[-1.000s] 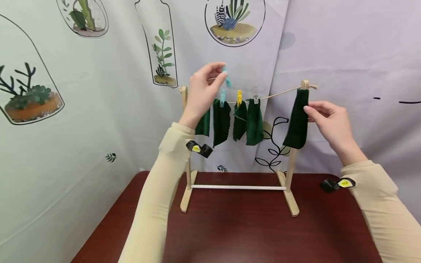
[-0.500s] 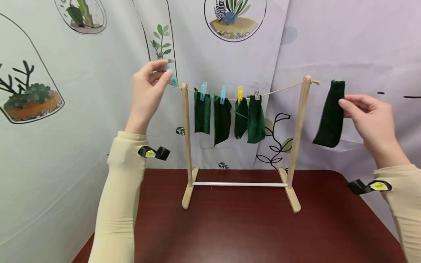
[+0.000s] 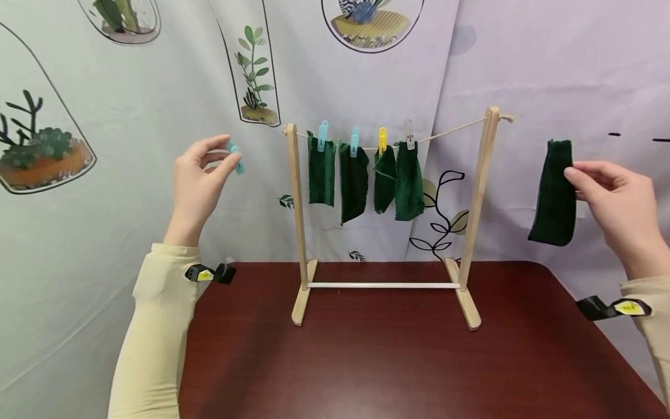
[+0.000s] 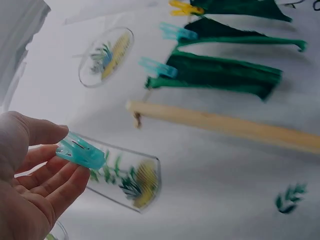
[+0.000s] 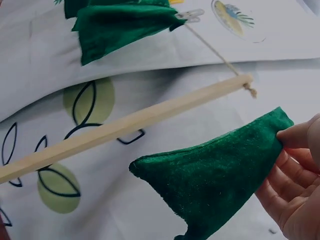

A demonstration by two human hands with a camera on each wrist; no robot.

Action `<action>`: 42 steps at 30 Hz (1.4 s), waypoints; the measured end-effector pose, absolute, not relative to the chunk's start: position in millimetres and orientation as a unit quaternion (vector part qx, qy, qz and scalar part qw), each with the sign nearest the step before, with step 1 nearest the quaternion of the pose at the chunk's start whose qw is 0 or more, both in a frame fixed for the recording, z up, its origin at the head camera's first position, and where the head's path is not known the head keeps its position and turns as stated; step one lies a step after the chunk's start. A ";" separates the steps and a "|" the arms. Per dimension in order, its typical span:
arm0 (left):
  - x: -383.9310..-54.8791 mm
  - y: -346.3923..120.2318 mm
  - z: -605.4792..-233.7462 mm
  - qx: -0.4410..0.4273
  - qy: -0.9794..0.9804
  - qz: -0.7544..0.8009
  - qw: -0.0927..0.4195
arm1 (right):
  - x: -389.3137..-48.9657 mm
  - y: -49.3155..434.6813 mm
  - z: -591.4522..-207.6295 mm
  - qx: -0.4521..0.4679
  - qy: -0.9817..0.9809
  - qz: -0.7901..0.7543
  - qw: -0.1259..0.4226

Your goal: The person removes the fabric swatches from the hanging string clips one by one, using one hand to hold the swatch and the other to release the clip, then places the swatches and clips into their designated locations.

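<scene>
To the left of a small wooden drying rack, my left hand pinches a light-blue clothespin between thumb and fingers. Beyond the rack's right post, my right hand pinches the upper side edge of a dark green cloth strip, which hangs down freely. Several green cloth pieces hang from the rack's string. Two blue clothespins, a yellow clothespin and a clear clothespin clip them there. Both hands are apart from the rack.
The rack's wooden posts stand on feet joined by a white rod, on a dark red-brown table. Behind hangs a pale curtain printed with plants in glass jars.
My left hand moves left, then down, away from the line with the blue clothespin. My right hand carries the green cloth rightward, clear of the right post. The head view tilts slightly.
</scene>
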State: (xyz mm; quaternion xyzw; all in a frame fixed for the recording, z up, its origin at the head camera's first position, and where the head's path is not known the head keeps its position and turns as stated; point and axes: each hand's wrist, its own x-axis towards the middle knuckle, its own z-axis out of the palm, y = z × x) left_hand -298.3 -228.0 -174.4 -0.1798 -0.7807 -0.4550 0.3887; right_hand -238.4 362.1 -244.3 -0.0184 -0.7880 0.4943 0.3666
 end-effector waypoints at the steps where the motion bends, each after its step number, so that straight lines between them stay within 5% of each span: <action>1: -298.5 -231.8 -179.6 -0.175 -0.784 -0.452 0.387 | -238.4 363.3 -247.5 -0.022 -0.792 0.491 0.363; 42: -294.9 -284.3 -385.3 -0.076 -0.900 -0.377 0.206 | -214.9 390.3 -399.4 -0.021 -0.867 0.474 0.154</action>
